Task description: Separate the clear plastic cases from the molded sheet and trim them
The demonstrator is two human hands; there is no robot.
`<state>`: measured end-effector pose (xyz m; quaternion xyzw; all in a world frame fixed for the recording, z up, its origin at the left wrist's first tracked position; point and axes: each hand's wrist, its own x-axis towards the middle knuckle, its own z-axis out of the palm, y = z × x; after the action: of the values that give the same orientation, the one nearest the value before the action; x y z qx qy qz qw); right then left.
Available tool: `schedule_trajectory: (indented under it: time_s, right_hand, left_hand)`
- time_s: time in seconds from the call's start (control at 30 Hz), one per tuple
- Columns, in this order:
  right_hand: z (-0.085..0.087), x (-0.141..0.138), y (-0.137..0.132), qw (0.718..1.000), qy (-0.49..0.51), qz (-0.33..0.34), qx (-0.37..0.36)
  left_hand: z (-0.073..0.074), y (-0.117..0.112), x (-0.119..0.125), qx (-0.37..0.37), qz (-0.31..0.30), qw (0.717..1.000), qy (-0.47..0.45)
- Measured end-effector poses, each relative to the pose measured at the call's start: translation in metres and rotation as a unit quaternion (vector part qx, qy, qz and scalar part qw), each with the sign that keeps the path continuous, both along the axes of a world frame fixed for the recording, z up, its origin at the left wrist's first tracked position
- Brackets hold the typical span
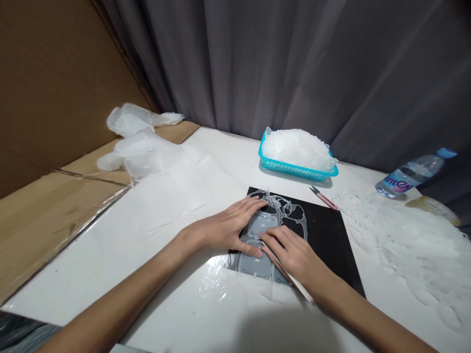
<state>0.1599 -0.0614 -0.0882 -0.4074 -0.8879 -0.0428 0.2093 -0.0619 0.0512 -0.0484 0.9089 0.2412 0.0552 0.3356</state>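
Grey curtain point(257, 63) behind one white table point(176, 299), one clear moulded sheet point(257, 264) at lower centre.
At left, translucent material point(143, 152) lies heaped, too tangled to count; next, one left hand point(231, 225), fingers apart, resting on the sheet, which lies partly on one black mat point(331, 240); one right hand point(290, 255), fingers closed around one slim tool point(300, 289); one blue basket point(294, 169) of white pieces point(298, 147), upper right of centre; one pair of snips point(324, 197); at far right, one bottle point(408, 176) beside one pale pile point(423, 240).

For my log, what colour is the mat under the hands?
The mat is black, clearest in the head view.
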Motion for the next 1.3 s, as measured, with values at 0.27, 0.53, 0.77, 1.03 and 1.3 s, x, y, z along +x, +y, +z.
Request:
schedule_trajectory:
  time_s: [0.27, 0.53, 0.77, 1.03, 1.3]
  right_hand:
    - [0.019, 0.006, 0.011, 0.991, 0.062, -0.084, 0.081]
    - [0.043, 0.013, 0.018, 0.99, 0.103, -0.074, 0.067]
    - [0.038, 0.011, 0.015, 0.991, 0.124, -0.051, 0.024]
    - [0.034, 0.063, 0.058, 0.918, 0.321, -0.23, -0.025]
    - [0.065, 0.092, 0.066, 0.914, 0.327, -0.172, -0.169]
  left_hand:
    - [0.001, -0.004, 0.01, 0.028, 0.158, 0.975, -0.151]
    - [-0.003, -0.014, 0.03, -0.337, 0.214, 0.887, -0.232]
    - [0.009, -0.024, 0.031, -0.405, 0.168, 0.874, -0.21]
    - [0.002, -0.002, 0.014, -0.369, 0.101, 0.914, -0.132]
    - [0.004, 0.001, 0.008, -0.292, 0.129, 0.945, -0.073]
